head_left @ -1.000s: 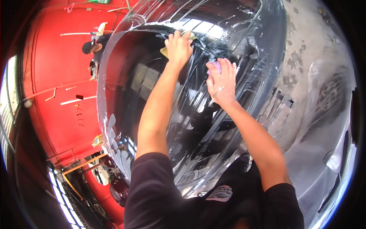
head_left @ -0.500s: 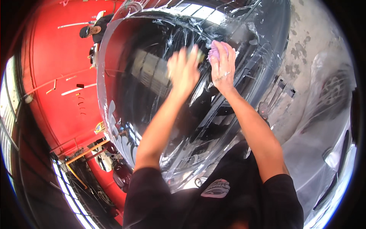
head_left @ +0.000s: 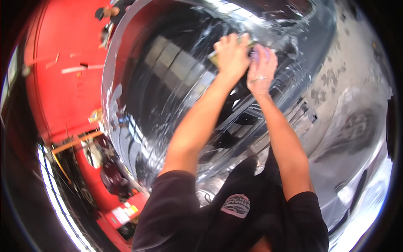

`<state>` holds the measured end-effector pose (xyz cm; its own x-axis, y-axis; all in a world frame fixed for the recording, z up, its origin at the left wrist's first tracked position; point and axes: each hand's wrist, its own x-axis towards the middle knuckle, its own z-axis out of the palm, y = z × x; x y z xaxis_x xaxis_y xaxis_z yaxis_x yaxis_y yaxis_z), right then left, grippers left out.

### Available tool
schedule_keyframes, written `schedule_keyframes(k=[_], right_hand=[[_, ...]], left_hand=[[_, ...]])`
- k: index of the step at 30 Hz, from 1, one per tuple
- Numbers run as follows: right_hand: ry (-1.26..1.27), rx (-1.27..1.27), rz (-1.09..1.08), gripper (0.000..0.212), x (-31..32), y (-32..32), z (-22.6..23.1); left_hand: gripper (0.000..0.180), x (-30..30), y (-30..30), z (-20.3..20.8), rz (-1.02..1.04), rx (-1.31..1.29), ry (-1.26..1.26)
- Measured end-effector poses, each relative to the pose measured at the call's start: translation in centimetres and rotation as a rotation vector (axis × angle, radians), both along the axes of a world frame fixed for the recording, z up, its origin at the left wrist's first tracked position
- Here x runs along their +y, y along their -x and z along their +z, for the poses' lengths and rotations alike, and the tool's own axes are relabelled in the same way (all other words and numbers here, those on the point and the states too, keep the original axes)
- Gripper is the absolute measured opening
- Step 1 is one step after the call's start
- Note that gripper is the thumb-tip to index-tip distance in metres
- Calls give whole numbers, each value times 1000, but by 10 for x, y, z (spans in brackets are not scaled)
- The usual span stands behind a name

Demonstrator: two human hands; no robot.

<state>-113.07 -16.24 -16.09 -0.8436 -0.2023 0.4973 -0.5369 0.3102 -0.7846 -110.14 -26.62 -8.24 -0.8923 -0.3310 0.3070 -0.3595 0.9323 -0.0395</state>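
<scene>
Below me is the glossy dark body of a car [head_left: 138, 90], with wet streaks and clear film [head_left: 112, 94] over it. My left hand [head_left: 232, 56] is closed on a flat yellow-green pad, squeegee-like [head_left: 214, 59], at the upper middle of the panel; the fingers cover most of it. Just right of it, my right hand [head_left: 262, 72] grips a bunched purple cloth [head_left: 254, 55], partly hidden by the fingers. The two hands are close together over the wrinkled, streaked part of the film.
Another car under translucent sheeting [head_left: 352, 126] stands at the right, across a stained concrete floor [head_left: 331, 84]. A person in a dark cap [head_left: 110, 12] is beyond the panel at the upper left. A red wall [head_left: 75, 101] and an orange frame [head_left: 77, 142] lie to the left.
My left hand with the yellow-green pad has moved right and up, closing the gap to my right hand. My right hand has shifted slightly right with the purple cloth. The view has turned somewhat.
</scene>
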Motion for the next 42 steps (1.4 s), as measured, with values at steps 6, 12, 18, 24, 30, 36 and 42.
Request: schedule_keyframes(k=[6, 12, 18, 24, 30, 36, 42], right_hand=[[-161, 113, 35, 40, 20, 59, -40], [-247, 63, 323, 41, 22, 112, -62], [-450, 213, 234, 45, -8, 10, 10], [-558, 528, 586, 30, -44, -246, 108], [-398, 544, 1456, 61, -70, -458, 93], [-545, 571, 1547, 50, -85, -435, 129], [-638, 510, 873, 51, -100, -263, 88]], left_hand=[[60, 14, -135, 8, 60, 147, -59], [46, -3, -450, 62, 730, -4, -38], [47, 114, -575, 62, 911, 338, -276], [50, 237, -582, 18, 1075, 729, -636], [53, 218, -551, 20, 955, 718, -701], [63, 237, -614, 29, 1036, 776, -635], [69, 283, -707, -31, 1239, 1174, -730]])
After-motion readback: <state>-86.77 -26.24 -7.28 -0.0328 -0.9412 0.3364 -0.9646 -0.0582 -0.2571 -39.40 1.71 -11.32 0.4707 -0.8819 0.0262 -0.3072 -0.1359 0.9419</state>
